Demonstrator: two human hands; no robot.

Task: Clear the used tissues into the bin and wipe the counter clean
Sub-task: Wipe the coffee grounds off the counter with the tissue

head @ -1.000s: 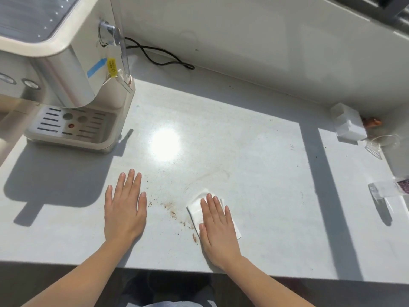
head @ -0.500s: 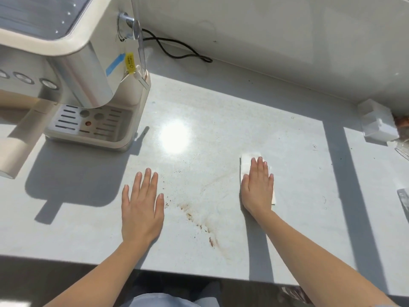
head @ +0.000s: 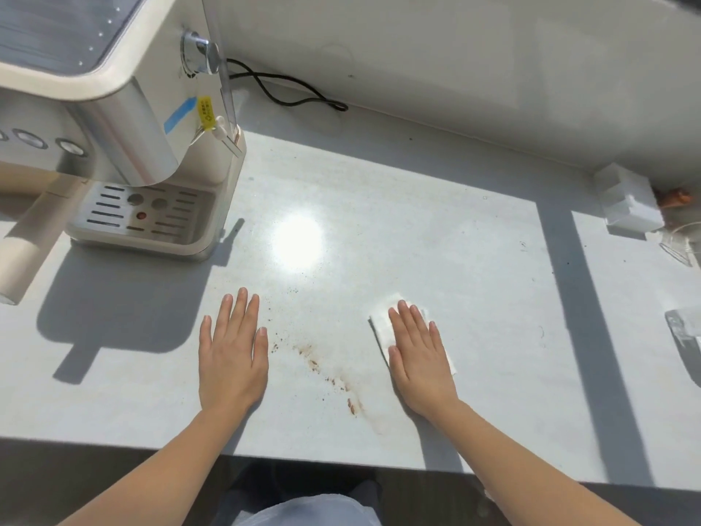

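The right hand (head: 421, 358) comes back from its sweep to the right, drawing the tissue (head: 383, 320) in toward the near edge of the surface (head: 474, 260). The tissue now lies flat under the palm, just right of the brown stain (head: 326, 370). The fingers (head: 404, 320) are straight and close together, pressing down and gripping nothing. The left hand (head: 231, 358) lies flat on the stain's other side, fingers straight too. The specks are smeared, not gone, so another pass looks due. No bin is in view.
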